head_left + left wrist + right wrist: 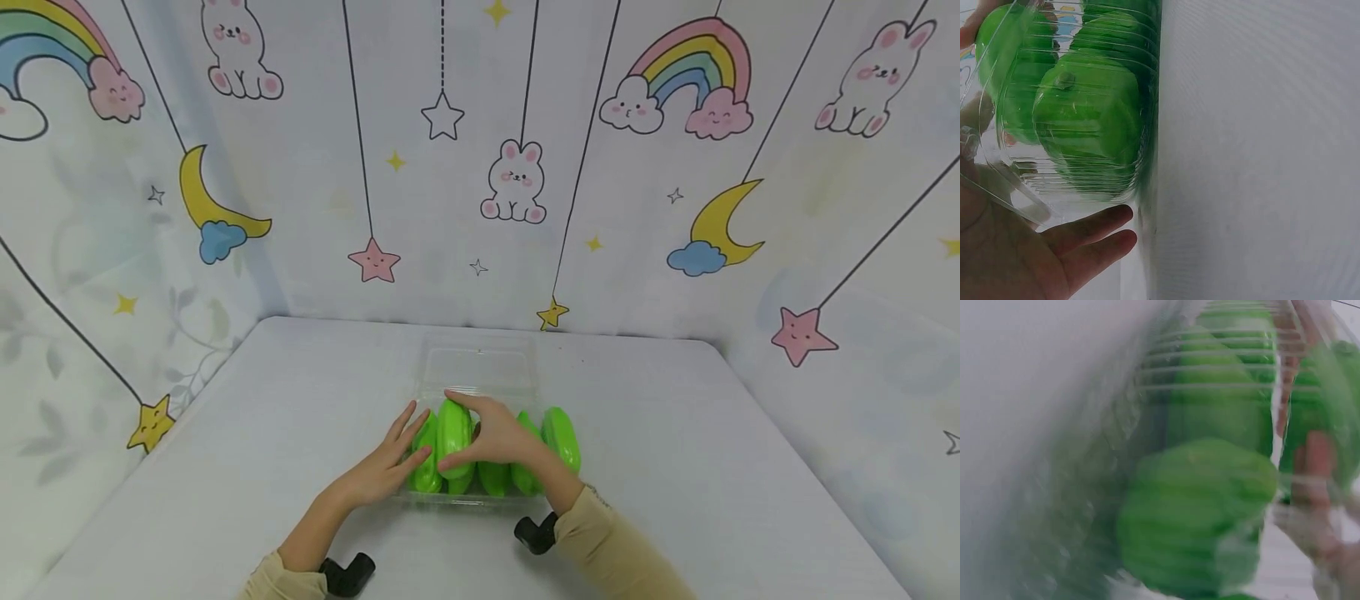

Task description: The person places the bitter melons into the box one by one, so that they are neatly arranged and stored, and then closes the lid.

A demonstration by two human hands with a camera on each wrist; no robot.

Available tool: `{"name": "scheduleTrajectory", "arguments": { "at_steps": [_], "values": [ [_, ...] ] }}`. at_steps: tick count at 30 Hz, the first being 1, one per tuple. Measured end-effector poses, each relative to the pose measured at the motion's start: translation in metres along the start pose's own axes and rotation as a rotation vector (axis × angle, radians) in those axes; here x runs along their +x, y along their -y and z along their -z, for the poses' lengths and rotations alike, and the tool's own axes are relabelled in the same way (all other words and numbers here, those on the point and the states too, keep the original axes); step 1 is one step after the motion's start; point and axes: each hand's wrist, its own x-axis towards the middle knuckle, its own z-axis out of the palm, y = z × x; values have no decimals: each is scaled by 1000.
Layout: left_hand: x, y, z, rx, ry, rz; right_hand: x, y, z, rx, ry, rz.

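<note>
Several glossy bright green toy vegetables, long and rounded, lie in a clear plastic clamshell box [480, 502]. My right hand [501, 433] grips one green toy vegetable [454, 429] between thumb and fingers, above the others. My left hand [378, 471] spreads its fingers at the box's left end, thumb and fingertips by the leftmost vegetable [425, 467]. In the left wrist view, a green piece with a stub [1088, 106] shows through the ribbed wall, above straight fingers [1100, 250]. The right wrist view is blurred; a large green piece [1191, 519] shows through the plastic.
The box's clear lid [477, 367] lies folded back behind it. One green vegetable [561, 437] leans at the box's right end. A white-covered table [675, 500] spreads around, backed by a patterned cloth [315, 167]. Black wrist devices [348, 575] sit by the sleeves.
</note>
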Motion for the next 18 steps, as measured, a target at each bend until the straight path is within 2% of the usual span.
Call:
{"name": "scheduleTrajectory", "arguments": {
  "at_steps": [4, 7, 12, 18],
  "values": [
    [0, 0, 0, 0, 0, -8, 2, 3, -5, -79, -11, -15],
    [0, -1, 0, 3, 3, -6, 4, 5, -10, -99, -17, -25],
    [0, -2, 1, 8, 2, -3, 6, 7, -16, -104, -27, -11],
    [0, -2, 1, 14, 3, -8, 5, 8, -17, -58, -34, -7]
  ]
}}
